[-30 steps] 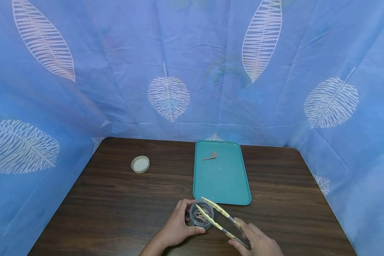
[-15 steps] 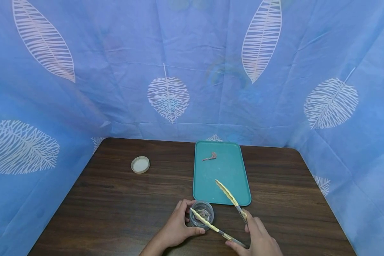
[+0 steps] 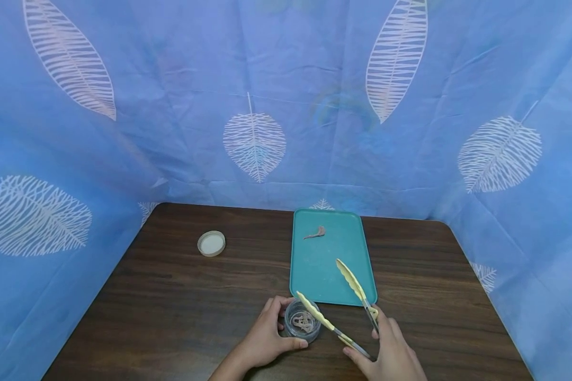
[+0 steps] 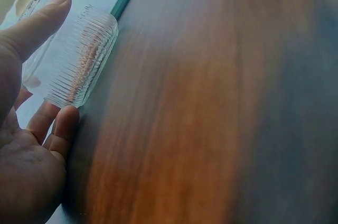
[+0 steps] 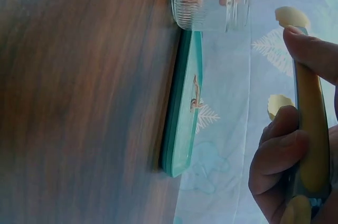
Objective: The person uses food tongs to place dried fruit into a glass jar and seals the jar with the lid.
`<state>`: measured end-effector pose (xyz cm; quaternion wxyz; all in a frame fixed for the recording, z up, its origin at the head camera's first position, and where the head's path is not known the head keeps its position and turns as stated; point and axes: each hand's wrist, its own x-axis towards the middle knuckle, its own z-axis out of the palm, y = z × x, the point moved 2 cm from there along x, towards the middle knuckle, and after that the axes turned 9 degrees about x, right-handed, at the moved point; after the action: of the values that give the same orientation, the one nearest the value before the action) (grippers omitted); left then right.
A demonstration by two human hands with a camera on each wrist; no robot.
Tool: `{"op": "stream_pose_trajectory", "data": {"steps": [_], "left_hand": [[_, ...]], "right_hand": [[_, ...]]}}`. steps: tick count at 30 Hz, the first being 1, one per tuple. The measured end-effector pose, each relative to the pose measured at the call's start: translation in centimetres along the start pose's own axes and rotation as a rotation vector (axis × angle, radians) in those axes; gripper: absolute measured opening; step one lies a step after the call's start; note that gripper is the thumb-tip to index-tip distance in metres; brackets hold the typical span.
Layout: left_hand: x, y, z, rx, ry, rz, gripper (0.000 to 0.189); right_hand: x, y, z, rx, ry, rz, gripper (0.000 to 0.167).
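At the table's near side my left hand (image 3: 266, 338) grips a clear, ribbed jar (image 3: 314, 329), thumb on the near side and fingers around its left. Several brownish-pink, stringy pieces (image 3: 303, 320) lie inside the uncovered jar, which stands upright. My right hand (image 3: 392, 353) holds a pair of tongs (image 3: 322, 319) with metal arms and pale yellow scalloped tips. The tong arms are spread apart with nothing between them. One tip overlaps the jar's rim in the head view, the other the tray. In the right wrist view, thumb and curled fingers (image 5: 280, 155) clasp the tongs' handles.
A teal tray (image 3: 333, 275) lies just beyond the jar, with one curled brownish-pink piece (image 3: 316, 233) near its far end. Left of it on the dark wooden table (image 3: 171, 296) is a round lid (image 3: 212, 244). Blue leaf-print cloth (image 3: 305, 127) hangs behind and at the sides.
The tongs' tips, closer together over the jar a second ago, have spread apart and shifted right. My left hand keeps its grip on the jar. The view has shifted slightly.
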<state>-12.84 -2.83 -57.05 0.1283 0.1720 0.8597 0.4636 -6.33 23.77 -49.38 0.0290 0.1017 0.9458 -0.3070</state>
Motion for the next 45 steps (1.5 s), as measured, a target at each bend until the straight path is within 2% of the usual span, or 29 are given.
{"op": "stream_pose_trajectory", "data": {"steps": [5, 11, 15, 21, 31, 34, 39, 45], "left_hand": [[0.1, 0.1, 0.0, -0.011, 0.005, 0.014, 0.084], [0.1, 0.0, 0.0, -0.004, -0.004, -0.005, 0.083], [0.2, -0.2, 0.0, -0.003, -0.005, -0.012, 0.084], [0.1, -0.1, -0.1, 0.003, -0.005, -0.020, 0.086], [-0.1, 0.2, -0.2, -0.008, -0.002, -0.013, 0.084], [-0.1, 0.1, -0.2, -0.010, 0.000, -0.012, 0.084], [-0.1, -0.1, -0.1, -0.014, -0.008, -0.022, 0.084], [-0.1, -0.1, -0.1, -0.031, -0.004, -0.004, 0.083]], "right_hand": [[1.0, 0.2, -0.6, 0.005, -0.030, 0.027, 0.117], [2.6, 0.8, -1.5, -0.001, -0.055, -0.003, 0.110], [4.0, 1.0, -1.8, 0.013, -0.010, -0.096, 0.098], [6.6, 1.3, -2.1, -0.040, 0.080, -0.271, 0.093], [11.5, 0.2, -3.1, -0.279, 0.086, -0.397, 0.085], [12.7, -0.3, -3.3, -0.325, 0.072, -0.411, 0.081], [14.3, -1.0, -3.0, -0.369, 0.006, -0.398, 0.074], [16.5, -1.8, -2.4, -0.428, -0.038, -0.389, 0.070]]}}
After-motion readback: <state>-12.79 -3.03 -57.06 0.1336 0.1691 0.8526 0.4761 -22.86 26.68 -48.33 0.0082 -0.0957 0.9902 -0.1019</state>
